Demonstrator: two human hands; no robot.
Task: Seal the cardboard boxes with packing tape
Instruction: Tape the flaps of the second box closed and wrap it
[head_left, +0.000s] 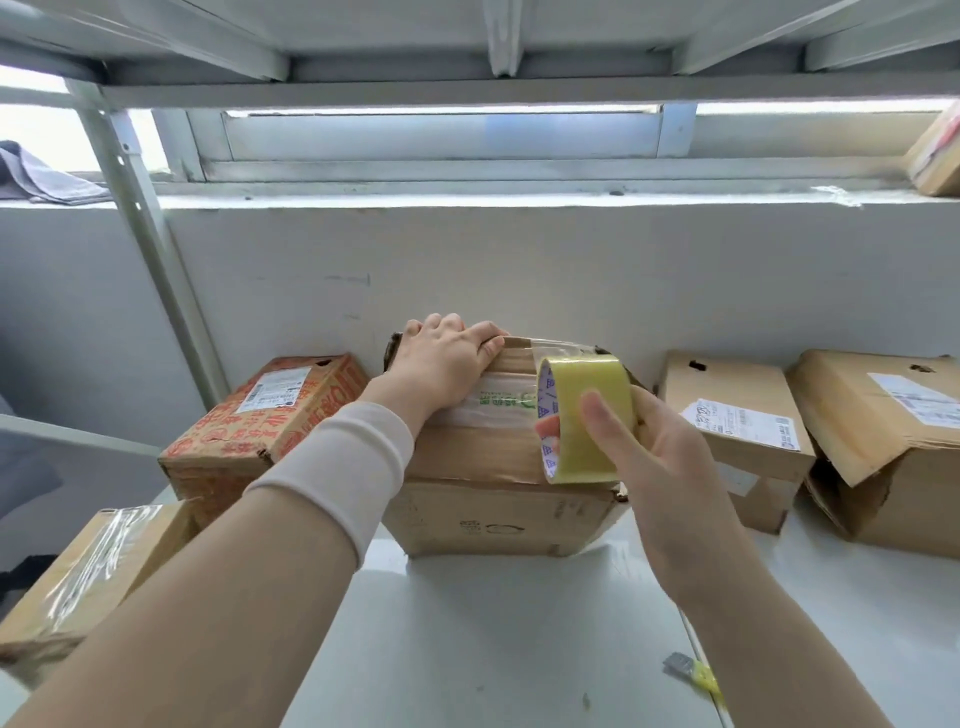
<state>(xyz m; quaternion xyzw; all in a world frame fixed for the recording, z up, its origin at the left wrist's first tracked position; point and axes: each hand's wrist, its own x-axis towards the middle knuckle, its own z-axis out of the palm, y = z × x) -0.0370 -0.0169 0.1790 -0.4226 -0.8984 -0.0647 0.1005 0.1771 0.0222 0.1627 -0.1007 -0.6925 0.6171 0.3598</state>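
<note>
Seen from the head camera, reaching with both arms over a white table (493, 649) toward a pale wall. Holding down the middle cardboard box (483, 519) with the left hand (447, 364) - palm on the top face, fingers bent over the far edge, thumb laid along that edge. Gripping the tape roll (592, 415) in the right hand (665, 467), thumb pressed on the yellowish outer band and a fingertip showing through the core, just above the near right part of the box top. Drawing a clear strip of tape (563, 347) from the roll to the far top edge, ending beside the left thumb. Wearing a pale sleeve (337, 467) on the left forearm. Sharing the table with a red-printed box (260, 410) just beside the middle one on the left, a taped box (88, 571) at the near left, a labelled box (737, 415) to the right, and a torn box (883, 441) - flap crumpled - at the far right. Lying near the right forearm, a small yellow and grey tool (696, 673), too blurred to name. Up on the window sill, a grey cloth (36, 176) at the left and another carton (940, 150) at the right.
</note>
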